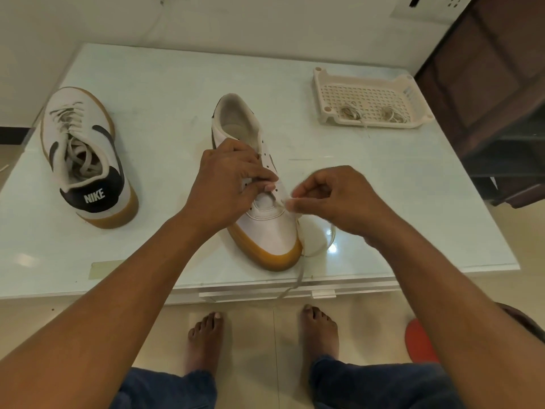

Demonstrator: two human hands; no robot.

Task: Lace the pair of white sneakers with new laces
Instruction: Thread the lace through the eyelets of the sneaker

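Observation:
A white sneaker [267, 228] with a gum sole lies in the middle of the table, toe towards me, its upper eyelets bare. My left hand [227, 184] pinches the eyelet flap near the lowest holes. My right hand [327, 199] pinches a white lace [298, 276] beside the toe; the lace loops over the table and hangs past its front edge. A second sneaker [85, 154], laced, with a black heel tab, stands at the left, heel towards me.
A cream perforated plastic tray [371, 93] at the back right holds two bundled laces [351, 112]. The glass-topped table [165, 93] ends just before my bare feet. A dark wooden cabinet [495, 84] stands right. A red object [417, 340] lies on the floor.

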